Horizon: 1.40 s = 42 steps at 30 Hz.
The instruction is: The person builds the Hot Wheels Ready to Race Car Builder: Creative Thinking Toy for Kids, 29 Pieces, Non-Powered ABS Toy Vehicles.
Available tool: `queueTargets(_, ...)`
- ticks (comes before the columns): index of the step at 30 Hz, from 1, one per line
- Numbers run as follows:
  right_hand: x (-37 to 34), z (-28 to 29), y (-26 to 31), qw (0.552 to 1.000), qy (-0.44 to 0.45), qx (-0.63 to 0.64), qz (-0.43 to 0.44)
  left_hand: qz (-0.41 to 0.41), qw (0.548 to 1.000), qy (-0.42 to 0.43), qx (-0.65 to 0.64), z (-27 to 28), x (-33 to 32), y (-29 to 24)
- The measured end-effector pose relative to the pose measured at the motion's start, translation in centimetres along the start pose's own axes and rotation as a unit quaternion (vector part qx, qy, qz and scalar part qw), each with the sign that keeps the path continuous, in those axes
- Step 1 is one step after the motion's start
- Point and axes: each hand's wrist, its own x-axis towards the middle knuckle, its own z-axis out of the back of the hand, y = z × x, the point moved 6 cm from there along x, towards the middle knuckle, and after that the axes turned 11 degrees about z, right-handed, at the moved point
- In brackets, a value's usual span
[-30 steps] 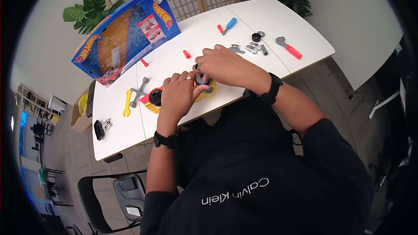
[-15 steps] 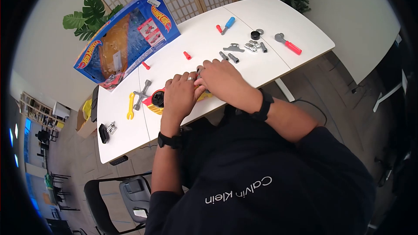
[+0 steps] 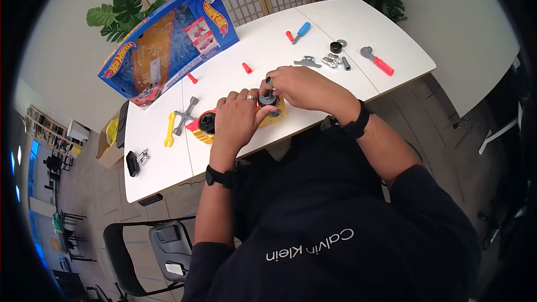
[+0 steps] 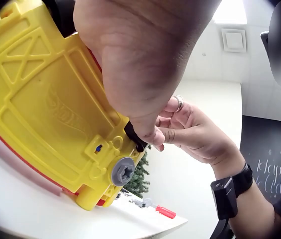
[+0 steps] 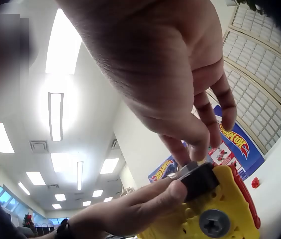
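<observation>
A yellow and red toy car (image 4: 56, 104) lies on its side near the table's front edge, its yellow underside toward the person. The left hand (image 3: 237, 120) grips it from above, thumb beside a black wheel (image 5: 200, 182). At that wheel, the right hand (image 5: 180, 94) pinches a small grey part (image 5: 186, 168) between thumb and index finger; its other fingers hang curved. A second black wheel (image 3: 207, 122) shows left of the left hand. A grey round piece with a star-shaped recess (image 5: 214, 222) sits on the yellow underside.
Left of the car lie a grey cross wrench (image 3: 183, 116) and yellow wrench (image 3: 169, 130). Behind stands a blue box (image 3: 168, 45). Farther right are a blue screwdriver (image 3: 302, 32), a loose black wheel (image 3: 335, 47), small grey parts and a red-handled hammer (image 3: 382, 66).
The right hand lifted slightly and shifted right from the left hand, uncovering the wheel between them. The left hand keeps its grip on the car. The head view shifted a little.
</observation>
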Motion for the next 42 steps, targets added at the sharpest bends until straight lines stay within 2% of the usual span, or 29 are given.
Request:
queueTargets(4, 0.3, 0.6, 0.9, 0.996, -0.023, -0.067, 0.05, -0.012, 0.999, -0.028, -0.014, 0.0, -0.2, 0.1)
queueTargets(6, 0.5, 1.7, 1.4, 0.986, 0.041, -0.157, -0.025, -0.009, 0.999, -0.028, -0.015, 0.1, -0.2, 0.2)
queueTargets(8, 0.4, 0.8, -0.2, 0.992, 0.036, -0.115, -0.033, -0.01, 0.999, -0.028, -0.016, 0.1, -0.3, 0.2)
queueTargets(10, 0.3, 0.6, 0.2, 0.995, -0.047, -0.05, 0.068, -0.018, 0.999, -0.05, -0.014, 0.2, -0.3, 0.1)
queueTargets(14, 0.8, -0.3, 0.3, 0.997, 0.001, -0.041, 0.065, -0.008, 1.0, -0.008, -0.002, -0.1, -0.2, 0.2)
queueTargets(17, 0.8, -0.8, 0.5, 0.996, -0.01, -0.064, 0.064, -0.001, 1.0, -0.024, -0.003, -0.1, -0.2, 0.3)
queueTargets(19, 0.4, -1.0, 0.7, 0.989, -0.067, -0.106, 0.08, -0.002, 0.999, -0.033, 0.007, -0.1, -0.1, 0.3)
queueTargets(20, 0.4, -1.1, 0.9, 0.989, -0.067, -0.105, 0.079, -0.002, 0.999, -0.032, 0.007, -0.1, -0.1, 0.2)
queueTargets(22, 0.2, -1.2, 1.4, 0.986, -0.073, -0.146, 0.042, 0.0, 0.999, -0.035, 0.002, 0.1, -0.1, 0.1)
queueTargets(29, 0.7, -2.3, 3.6, 0.964, -0.079, -0.252, 0.014, -0.015, 0.999, -0.042, 0.017, -0.6, -0.1, 0.4)
queueTargets(31, 1.0, -2.6, 4.1, 0.955, -0.078, -0.286, -0.028, -0.024, 0.997, -0.063, 0.025, -0.5, -0.3, 0.4)
queueTargets(34, 1.6, -2.6, 4.8, 0.951, -0.058, -0.297, -0.066, -0.022, 0.998, -0.057, 0.018, -0.6, -0.2, 0.4)
queueTargets(42, 2.0, -2.3, 4.8, 0.953, -0.036, -0.29, -0.084, -0.03, 0.996, -0.078, 0.014, -0.7, -0.3, 0.3)
